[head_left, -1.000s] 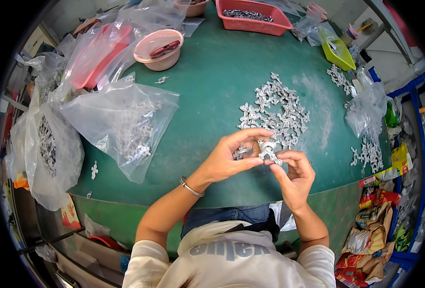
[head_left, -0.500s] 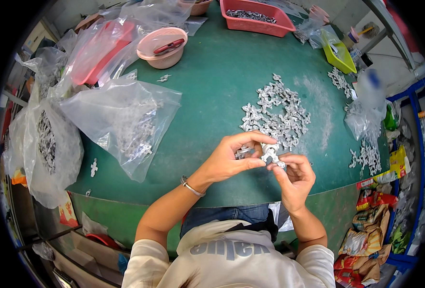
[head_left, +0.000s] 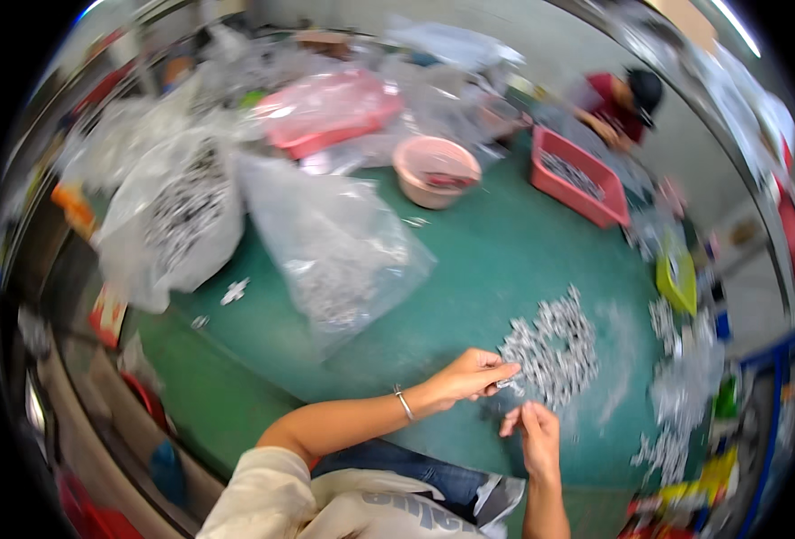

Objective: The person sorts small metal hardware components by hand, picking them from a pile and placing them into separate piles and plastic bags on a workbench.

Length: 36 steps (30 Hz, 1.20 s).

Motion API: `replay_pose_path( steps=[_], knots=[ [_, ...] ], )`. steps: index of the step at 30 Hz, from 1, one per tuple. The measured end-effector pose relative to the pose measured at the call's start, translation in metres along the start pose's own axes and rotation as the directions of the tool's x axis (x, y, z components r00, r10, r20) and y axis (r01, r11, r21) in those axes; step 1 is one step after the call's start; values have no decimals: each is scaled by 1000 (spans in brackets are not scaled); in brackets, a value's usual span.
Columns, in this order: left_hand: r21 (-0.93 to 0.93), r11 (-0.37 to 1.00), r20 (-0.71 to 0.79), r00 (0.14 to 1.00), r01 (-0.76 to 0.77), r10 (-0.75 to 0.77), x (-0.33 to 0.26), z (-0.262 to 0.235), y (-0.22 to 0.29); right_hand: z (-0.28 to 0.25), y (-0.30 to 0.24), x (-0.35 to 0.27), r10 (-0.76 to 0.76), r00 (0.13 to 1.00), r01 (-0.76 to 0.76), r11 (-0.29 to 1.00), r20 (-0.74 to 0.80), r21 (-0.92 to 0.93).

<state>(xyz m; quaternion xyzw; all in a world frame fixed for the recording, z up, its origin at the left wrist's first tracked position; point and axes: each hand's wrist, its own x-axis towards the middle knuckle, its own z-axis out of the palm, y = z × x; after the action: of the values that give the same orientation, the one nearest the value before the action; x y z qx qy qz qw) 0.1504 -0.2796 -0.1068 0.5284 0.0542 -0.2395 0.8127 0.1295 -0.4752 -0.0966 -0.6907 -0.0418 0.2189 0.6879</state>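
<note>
At the near-left edge of the heap of grey metal castings (head_left: 554,350), the left hand (head_left: 476,375) narrowly pinches what looks like 1 casting (head_left: 505,384), seemingly a holding step, while nearside of that heap the right hand (head_left: 534,429) stays out of contact, fingers loosely parted, and another pick would likely call for separating 1 piece.

Held metal piece (head_left: 507,383) near a heap of parts (head_left: 554,347)
The silver-grey piece, blurred and mostly hidden, pokes from the left grip (head_left: 467,377); toward its two o'clock, the silver-grey parts lie loosely jumbled on the green bench (head_left: 469,287).
</note>
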Motion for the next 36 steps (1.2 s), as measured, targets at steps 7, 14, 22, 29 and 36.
replay_pose_path(
  steps=[7,14,22,29,36],
  knots=[
    [567,766,-396,716,-302,575,-75,-62,-43,13,3,10,-299,936,345,688,184,-639],
    [876,198,-437,552,439,710,-109,-90,-33,-18,6,56,-481,853,268,75,201,-960],
    [920,102,-323,582,380,747,-94,-60,19,-38,9,68,-578,745,397,-14,332,-918],
    [815,386,88,752,-431,653,-35,9,36,-34,-27,60,-295,953,268,929,-73,-255],
    [653,392,201,647,-648,735,-5,26,36,-15,-67,36,-90,991,95,995,101,-41]
  ],
)
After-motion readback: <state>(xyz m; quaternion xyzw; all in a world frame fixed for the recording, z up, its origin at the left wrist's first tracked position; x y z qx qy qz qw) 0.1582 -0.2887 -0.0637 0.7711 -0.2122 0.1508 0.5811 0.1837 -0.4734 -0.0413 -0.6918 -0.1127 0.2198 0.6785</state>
